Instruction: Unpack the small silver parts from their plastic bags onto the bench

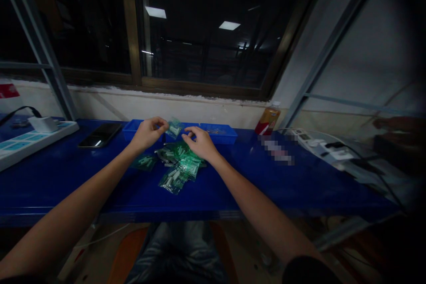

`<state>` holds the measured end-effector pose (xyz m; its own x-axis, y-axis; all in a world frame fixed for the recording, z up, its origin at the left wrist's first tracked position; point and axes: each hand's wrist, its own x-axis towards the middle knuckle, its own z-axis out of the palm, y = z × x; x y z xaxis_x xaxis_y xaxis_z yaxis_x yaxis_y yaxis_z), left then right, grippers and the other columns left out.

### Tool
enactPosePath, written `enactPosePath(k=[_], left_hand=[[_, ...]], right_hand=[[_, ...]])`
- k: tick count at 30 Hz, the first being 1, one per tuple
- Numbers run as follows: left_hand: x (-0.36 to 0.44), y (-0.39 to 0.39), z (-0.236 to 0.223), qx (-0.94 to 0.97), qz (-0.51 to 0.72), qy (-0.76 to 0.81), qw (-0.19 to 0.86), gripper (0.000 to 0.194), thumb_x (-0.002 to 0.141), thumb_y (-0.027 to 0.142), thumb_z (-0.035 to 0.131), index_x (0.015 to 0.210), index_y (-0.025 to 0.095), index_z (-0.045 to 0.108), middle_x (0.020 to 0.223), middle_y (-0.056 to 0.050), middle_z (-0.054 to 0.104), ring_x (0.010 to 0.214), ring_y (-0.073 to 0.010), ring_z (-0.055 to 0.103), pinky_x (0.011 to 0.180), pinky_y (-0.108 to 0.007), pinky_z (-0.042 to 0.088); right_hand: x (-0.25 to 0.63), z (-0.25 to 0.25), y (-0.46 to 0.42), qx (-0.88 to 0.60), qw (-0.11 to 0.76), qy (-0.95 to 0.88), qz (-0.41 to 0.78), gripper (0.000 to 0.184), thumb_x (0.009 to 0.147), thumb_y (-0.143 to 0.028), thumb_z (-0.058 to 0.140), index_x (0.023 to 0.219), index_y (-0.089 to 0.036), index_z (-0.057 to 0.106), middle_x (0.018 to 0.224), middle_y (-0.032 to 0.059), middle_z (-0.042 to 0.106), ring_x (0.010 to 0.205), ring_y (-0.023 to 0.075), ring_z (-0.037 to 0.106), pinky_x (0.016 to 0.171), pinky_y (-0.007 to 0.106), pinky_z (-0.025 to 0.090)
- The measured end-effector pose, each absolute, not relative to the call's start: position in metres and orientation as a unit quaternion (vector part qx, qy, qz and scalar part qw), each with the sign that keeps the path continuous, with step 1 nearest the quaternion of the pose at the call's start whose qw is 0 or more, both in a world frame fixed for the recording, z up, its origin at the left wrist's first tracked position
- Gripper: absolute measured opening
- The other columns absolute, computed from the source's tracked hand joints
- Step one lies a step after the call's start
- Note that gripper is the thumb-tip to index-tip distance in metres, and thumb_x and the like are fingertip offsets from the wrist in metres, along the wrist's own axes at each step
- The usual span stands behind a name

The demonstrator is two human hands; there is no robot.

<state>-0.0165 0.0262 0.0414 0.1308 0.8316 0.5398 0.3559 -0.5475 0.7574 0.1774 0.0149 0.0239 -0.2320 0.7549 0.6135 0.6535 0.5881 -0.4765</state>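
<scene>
My left hand (148, 133) pinches the edge of a small clear green-tinted plastic bag (174, 128) with pale pieces inside, held up above the table. To the bag's right, my right hand (201, 143) has its thumb and forefinger a little apart, and I see nothing between them. Beneath both hands lies a pile of similar green bags (183, 164) holding small whitish tube-like pieces. A single bag (145, 161) lies left of the pile, below my left wrist. Behind the hands stand blue trays (219, 138), partly hidden by them; the right one holds small things too faint to name.
A phone (100, 136) lies on the blue table (253, 182) to the left, near a white power strip (63, 131). A bottle (268, 120) with a red and orange label stands back right. Another power strip (313, 144) with cables lies along the right side, by a metal frame.
</scene>
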Motion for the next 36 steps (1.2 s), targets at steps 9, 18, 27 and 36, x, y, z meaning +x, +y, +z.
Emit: enactPosePath(k=[9,18,27,36], left_hand=[[-0.005,0.020,0.040,0.681,0.518,0.360,0.371,0.018,0.068,0.029,0.062,0.075,0.014,0.055,0.061,0.002,0.051,0.047,-0.0061,0.042,0.045,-0.019,0.033],[-0.001,0.019,0.033,0.749,0.455,0.346,0.336,0.022,0.076,0.035,0.056,0.083,0.014,0.058,0.067,0.000,0.053,0.052,-0.0084,0.046,0.047,-0.020,0.036],[-0.002,0.020,0.029,0.746,0.483,0.339,0.310,0.024,0.075,0.031,0.057,0.093,0.016,0.052,0.053,0.005,0.046,0.045,-0.0093,0.046,0.046,-0.021,0.036],[0.000,0.016,0.037,0.678,0.483,0.389,0.395,0.027,0.073,0.037,0.059,0.087,0.018,0.047,0.059,0.002,0.058,0.052,-0.0129,0.056,0.049,-0.022,0.038]], right_hand=[[0.172,0.030,0.012,-0.393,0.491,-0.746,0.220,0.018,0.078,-0.030,0.051,0.072,-0.016,0.059,0.066,-0.0006,0.058,0.066,0.0114,0.052,0.062,0.023,0.039],[0.174,0.031,0.009,-0.403,0.472,-0.770,0.146,0.017,0.078,-0.028,0.050,0.068,-0.016,0.056,0.063,-0.0009,0.057,0.059,0.0100,0.050,0.057,0.022,0.037],[0.174,0.032,0.007,-0.413,0.446,-0.786,0.111,0.020,0.079,-0.032,0.049,0.067,-0.016,0.054,0.062,-0.0007,0.056,0.060,0.0106,0.051,0.058,0.023,0.037],[0.169,0.025,0.013,-0.391,0.491,-0.754,0.196,0.018,0.078,-0.031,0.051,0.071,-0.016,0.057,0.062,-0.0019,0.054,0.058,0.0102,0.049,0.057,0.023,0.038]])
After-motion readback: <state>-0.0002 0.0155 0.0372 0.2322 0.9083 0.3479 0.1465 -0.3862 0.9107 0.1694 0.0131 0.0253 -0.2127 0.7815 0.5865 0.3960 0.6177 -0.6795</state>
